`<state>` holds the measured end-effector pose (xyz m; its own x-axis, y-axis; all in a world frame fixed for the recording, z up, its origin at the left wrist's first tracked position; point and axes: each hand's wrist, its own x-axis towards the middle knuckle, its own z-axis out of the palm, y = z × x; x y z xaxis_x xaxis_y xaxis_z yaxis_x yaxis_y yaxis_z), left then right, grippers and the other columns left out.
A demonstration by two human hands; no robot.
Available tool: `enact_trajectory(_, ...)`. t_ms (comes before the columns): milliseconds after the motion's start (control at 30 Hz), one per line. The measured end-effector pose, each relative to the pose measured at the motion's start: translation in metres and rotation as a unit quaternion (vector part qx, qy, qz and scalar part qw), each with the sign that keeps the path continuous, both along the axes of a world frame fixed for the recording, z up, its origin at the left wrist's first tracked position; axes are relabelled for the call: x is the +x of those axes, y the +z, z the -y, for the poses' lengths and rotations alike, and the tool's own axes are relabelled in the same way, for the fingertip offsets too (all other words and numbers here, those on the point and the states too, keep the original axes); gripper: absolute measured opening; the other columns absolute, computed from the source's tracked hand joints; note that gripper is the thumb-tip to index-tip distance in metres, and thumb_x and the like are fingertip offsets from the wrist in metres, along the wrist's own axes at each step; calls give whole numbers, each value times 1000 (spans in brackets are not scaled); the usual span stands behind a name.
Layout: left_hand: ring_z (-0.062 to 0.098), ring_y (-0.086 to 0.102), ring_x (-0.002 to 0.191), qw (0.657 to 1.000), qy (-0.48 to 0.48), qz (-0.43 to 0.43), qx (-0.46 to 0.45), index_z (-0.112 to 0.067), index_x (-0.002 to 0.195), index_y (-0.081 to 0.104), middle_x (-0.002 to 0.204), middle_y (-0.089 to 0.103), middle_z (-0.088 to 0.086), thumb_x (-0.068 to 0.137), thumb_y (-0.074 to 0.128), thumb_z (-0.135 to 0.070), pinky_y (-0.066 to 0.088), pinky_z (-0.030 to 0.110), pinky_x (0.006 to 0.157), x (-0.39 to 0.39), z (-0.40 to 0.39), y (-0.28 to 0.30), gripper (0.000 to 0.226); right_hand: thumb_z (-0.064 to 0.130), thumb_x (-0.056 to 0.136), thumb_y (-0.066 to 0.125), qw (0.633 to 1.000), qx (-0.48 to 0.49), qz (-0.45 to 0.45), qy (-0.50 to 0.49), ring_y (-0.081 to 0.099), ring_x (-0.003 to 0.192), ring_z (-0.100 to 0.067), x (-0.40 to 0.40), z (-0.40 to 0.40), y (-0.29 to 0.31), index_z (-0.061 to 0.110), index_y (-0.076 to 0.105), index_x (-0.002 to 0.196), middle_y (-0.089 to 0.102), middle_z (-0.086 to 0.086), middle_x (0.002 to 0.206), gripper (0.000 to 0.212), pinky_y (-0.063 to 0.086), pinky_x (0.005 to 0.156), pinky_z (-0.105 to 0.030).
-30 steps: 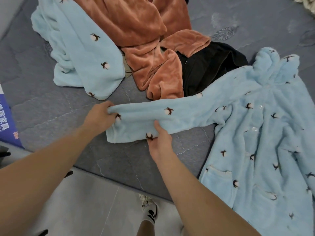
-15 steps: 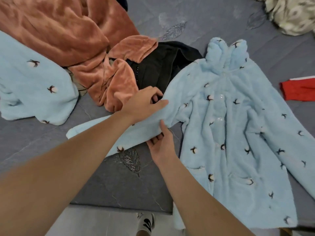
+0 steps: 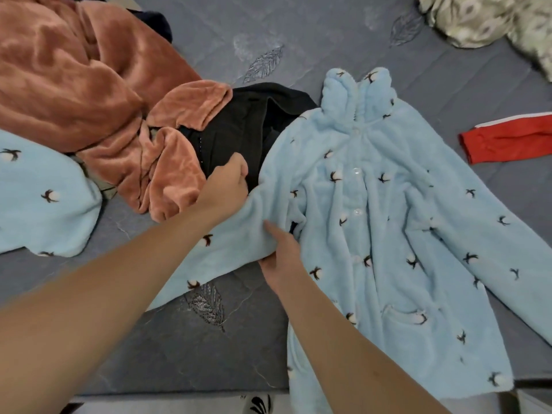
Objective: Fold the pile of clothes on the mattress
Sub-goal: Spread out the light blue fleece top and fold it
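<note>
A light blue fleece pajama top (image 3: 373, 222) with dark cotton-flower prints lies spread face up on the grey mattress (image 3: 298, 31), collar away from me. Its left sleeve (image 3: 206, 258) runs out toward me and to the left. My left hand (image 3: 224, 189) grips the upper edge of that sleeve near the shoulder. Under the armpit, my right hand (image 3: 280, 252) holds the sleeve's lower edge, its fingertips tucked into the fabric. The pile at upper left holds a rust-orange fleece garment (image 3: 89, 94), a black garment (image 3: 239, 130) and another light blue fleece piece (image 3: 38, 198).
A red sleeve with a white stripe (image 3: 507, 138) lies at the right edge. A patterned beige blanket (image 3: 493, 16) fills the top right corner. The mattress's near edge runs along the bottom, with floor and my sock (image 3: 260, 404) below it.
Both hands have slid along the sleeve from its cuff up to the shoulder and armpit. My view has swung right, so the whole top now shows.
</note>
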<state>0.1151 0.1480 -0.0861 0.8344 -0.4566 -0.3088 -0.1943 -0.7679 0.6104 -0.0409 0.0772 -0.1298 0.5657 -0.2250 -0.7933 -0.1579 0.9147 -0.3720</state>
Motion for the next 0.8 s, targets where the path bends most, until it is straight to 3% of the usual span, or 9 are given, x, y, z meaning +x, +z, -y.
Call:
enact_trajectory(67,25,60,68,1000,9,-15,-12,-20,101,43,74,62,6,102,53,-19,48,45,65,3,1,2,10,44,87,82,1000,-6,13,-24,64,128,-25,3,7,0,23,63,142,67,-3,139,61,50,110,-49)
enact_trajectory(133,16,63,72,997,-7,-70,23,-23,108,46,80,64,-2,93,66,-55,50,40,67,-1,8,6,41,56,93,71,999,-17,-14,-40,66,126,-22,8,9,2,26,63,141,68,-2,138,57,53,108,-46)
enact_trajectory(200,14,63,80,990,-38,-92,98,-26,110,48,88,63,-7,81,70,-71,51,38,69,-6,17,6,58,54,99,62,996,-37,-76,-31,69,118,-20,11,7,4,26,64,139,70,-2,134,48,60,97,-39)
enact_trajectory(300,26,64,85,988,-69,-67,122,-20,90,52,84,60,-1,90,72,-46,44,36,67,-4,23,-6,33,45,101,64,990,-51,-132,-7,69,112,-20,12,3,6,25,63,136,70,1,128,40,63,77,-32)
enact_trajectory(433,35,60,81,990,-53,58,121,-14,89,45,83,58,6,103,54,-34,42,41,65,-4,18,-13,26,32,100,64,961,-129,-175,172,75,89,-27,3,5,16,13,70,100,77,-10,101,19,65,80,-44)
enact_trajectory(500,35,58,84,984,-39,122,124,-13,97,44,91,57,9,103,53,-30,38,41,64,-12,17,-14,20,39,97,62,880,-342,-180,277,73,68,-23,-6,18,20,13,65,70,74,-5,71,37,64,70,-44)
enact_trajectory(567,33,52,94,970,-50,194,135,-12,107,48,103,53,11,97,59,-19,35,41,66,-24,24,-12,17,42,95,61,747,-545,-189,331,62,58,-16,-19,39,27,19,53,61,63,3,60,42,53,58,-36)
enact_trajectory(700,32,50,99,928,-127,320,144,-13,114,57,113,53,10,79,64,-13,40,42,77,-51,57,-5,36,28,90,63,544,-777,-132,287,54,88,-20,-42,97,18,17,61,97,59,1,98,14,45,71,-35)
enact_trajectory(800,33,54,118,940,-194,273,62,-13,130,58,132,56,11,87,63,-25,44,43,94,-82,84,-13,44,32,91,64,459,-805,-107,361,52,124,-30,-58,138,-9,13,58,134,55,-11,138,48,46,99,-43)
